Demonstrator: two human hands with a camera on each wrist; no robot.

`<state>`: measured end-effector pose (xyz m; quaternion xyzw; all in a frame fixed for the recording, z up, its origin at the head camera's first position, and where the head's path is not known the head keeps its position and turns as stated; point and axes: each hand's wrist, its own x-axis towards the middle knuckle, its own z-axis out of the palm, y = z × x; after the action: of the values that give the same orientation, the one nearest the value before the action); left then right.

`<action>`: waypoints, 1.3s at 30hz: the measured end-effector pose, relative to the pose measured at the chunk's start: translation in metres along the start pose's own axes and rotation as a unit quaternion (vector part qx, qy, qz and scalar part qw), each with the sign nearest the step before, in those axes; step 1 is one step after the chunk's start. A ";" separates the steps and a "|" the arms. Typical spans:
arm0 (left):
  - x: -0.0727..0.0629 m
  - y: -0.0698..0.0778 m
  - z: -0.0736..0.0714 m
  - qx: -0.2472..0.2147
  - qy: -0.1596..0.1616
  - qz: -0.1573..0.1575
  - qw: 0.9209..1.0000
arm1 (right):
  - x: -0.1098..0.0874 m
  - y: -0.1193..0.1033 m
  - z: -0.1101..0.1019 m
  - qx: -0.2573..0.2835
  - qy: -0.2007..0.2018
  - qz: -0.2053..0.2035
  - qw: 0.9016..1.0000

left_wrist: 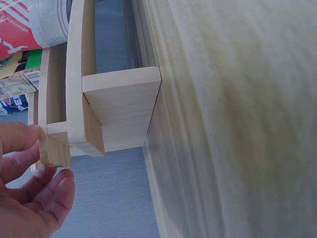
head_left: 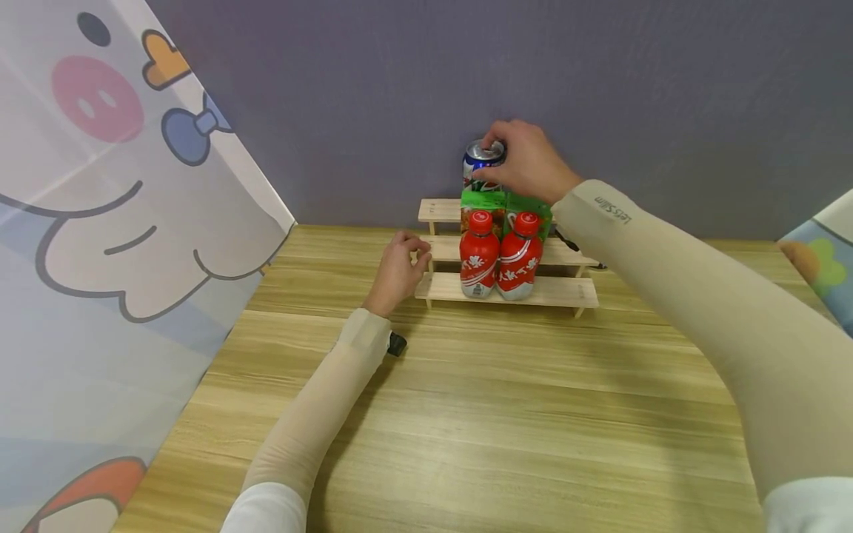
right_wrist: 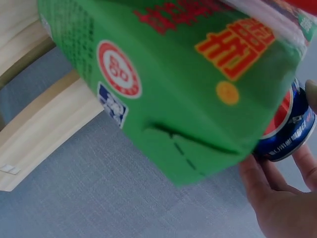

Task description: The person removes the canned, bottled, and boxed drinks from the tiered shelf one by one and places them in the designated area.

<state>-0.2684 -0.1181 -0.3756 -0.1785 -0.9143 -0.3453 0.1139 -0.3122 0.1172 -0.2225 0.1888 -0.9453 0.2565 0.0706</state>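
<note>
My right hand (head_left: 529,159) grips a blue soda can (head_left: 474,174) near its top, by the wall at the back of the stepped wooden rack (head_left: 560,290). In the right wrist view, the fingers are around the can (right_wrist: 292,131), partly behind a green carton (right_wrist: 198,119). At the rack's left end, my left hand (head_left: 396,270) has its fingers loosely bent. One fingertip touches the end of a plank (left_wrist: 54,148) in the left wrist view. Two red-capped bottles (head_left: 478,255) stand side by side on the lowest step, before two green packages (head_left: 483,200).
A grey wall (head_left: 360,111) rises right behind the rack. The wood-grain table (head_left: 466,414) stretches out in front. A cartoon-printed panel (head_left: 133,237) closes off the left side, another printed panel (head_left: 823,252) the right.
</note>
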 end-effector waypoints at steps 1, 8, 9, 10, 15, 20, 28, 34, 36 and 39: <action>0.000 0.000 0.000 0.000 0.000 0.000 1.000 | 0.000 -0.001 0.000 0.001 -0.003 0.003 1.000; 0.001 0.001 0.000 -0.005 0.005 0.003 1.000 | 0.001 0.000 0.002 0.007 -0.005 0.009 1.000; 0.001 0.001 0.000 -0.005 0.005 0.003 1.000 | 0.000 0.001 0.002 0.010 -0.002 0.007 1.000; 0.001 0.001 0.000 -0.005 0.005 0.003 1.000 | 0.000 0.002 0.002 0.012 0.001 0.004 1.000; 0.001 0.002 0.001 -0.003 0.003 0.001 1.000 | -0.003 0.005 0.001 0.022 0.015 -0.007 1.000; 0.001 0.002 0.001 -0.005 0.005 0.003 1.000 | -0.005 0.007 0.001 0.018 0.022 -0.008 1.000; 0.001 0.004 0.001 -0.006 0.004 0.003 1.000 | -0.007 0.011 -0.005 0.015 0.042 -0.016 0.999; 0.002 0.005 0.002 -0.005 0.002 0.004 1.000 | -0.011 0.016 -0.013 0.025 0.047 -0.013 0.998; 0.002 0.005 0.003 -0.005 0.000 0.002 1.000 | -0.013 0.018 -0.016 0.031 0.049 -0.011 0.998; 0.002 0.005 0.004 -0.006 0.000 0.000 1.000 | -0.016 0.023 -0.020 0.033 0.057 -0.014 0.998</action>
<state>-0.2683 -0.1115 -0.3745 -0.1792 -0.9124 -0.3503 0.1127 -0.3054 0.1509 -0.2191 0.1891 -0.9280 0.2970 0.1220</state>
